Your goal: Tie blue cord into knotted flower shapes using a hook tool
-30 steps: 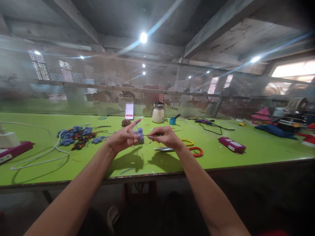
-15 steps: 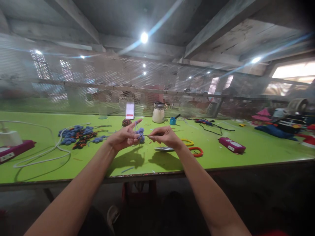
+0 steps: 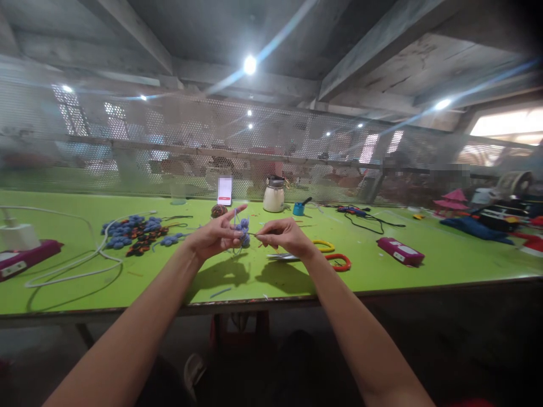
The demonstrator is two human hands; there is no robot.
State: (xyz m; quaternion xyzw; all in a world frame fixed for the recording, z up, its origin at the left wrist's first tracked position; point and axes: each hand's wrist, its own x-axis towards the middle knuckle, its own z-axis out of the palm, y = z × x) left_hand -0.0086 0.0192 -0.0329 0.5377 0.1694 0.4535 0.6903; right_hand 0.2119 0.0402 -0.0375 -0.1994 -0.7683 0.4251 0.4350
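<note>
Yarn piece (image 3: 245, 227), lilac and lumpy, is up off the counter (image 3: 365, 268) between my two hands. My left hand (image 3: 216, 233) has its grip closed on it, thumb against fingers, while the index finger stretches up and away with a strand running from it down to the piece. My right hand (image 3: 284, 233) has its grip closed on a thin tool (image 3: 253, 233), pointing left into the yarn; I can't make out its tip from here. Below the right hand I see the scissors (image 3: 282, 257), blades to the left, one handle yellow and one red. Beyond my left hand sits the yarn ball (image 3: 219, 211), with the phone (image 3: 224, 189) upright behind it. The jug (image 3: 274, 196) and blue pot (image 3: 298, 209) stand farther back, side by side. Over to my left lies a pile of flowers (image 3: 127, 232), blue and dark orange, beside a white cable (image 3: 76, 277). Well apart on my right is a purple power strip (image 3: 400, 251).
</note>
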